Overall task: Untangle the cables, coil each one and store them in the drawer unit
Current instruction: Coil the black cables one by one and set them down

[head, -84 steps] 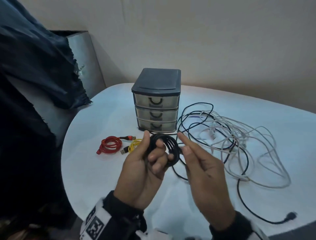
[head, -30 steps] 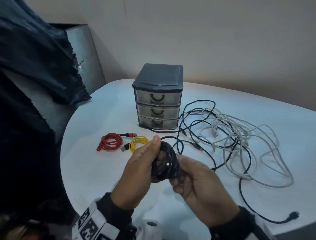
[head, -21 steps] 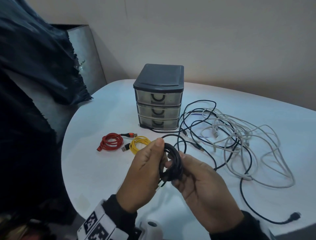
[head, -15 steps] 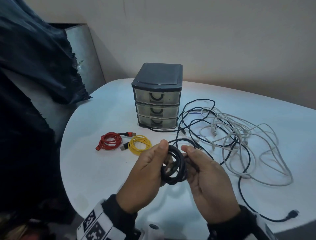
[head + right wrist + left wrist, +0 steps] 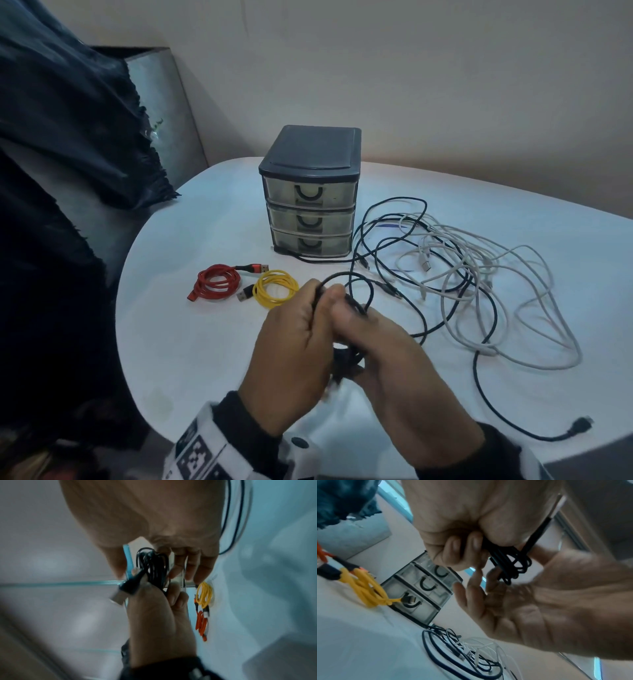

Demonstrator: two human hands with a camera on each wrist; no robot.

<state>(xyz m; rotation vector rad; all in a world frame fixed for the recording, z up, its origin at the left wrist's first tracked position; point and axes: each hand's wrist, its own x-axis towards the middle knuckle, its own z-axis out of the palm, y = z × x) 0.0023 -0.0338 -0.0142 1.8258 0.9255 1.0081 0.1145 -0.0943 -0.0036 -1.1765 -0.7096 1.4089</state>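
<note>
Grip: left hand clenches the coiled black round-sheathed cable; right hand has thumb and fingers closed around the same coil.
Coil: raised above the round white table, in front of the dark-lidded, clear-fronted three-drawer plastic unit, all drawers closed.
Left of unit front: coiled red braided cable beside coiled yellow cable, bare tabletop toward the rim.
Right of unit: loose tangle of black and white cables.
</note>
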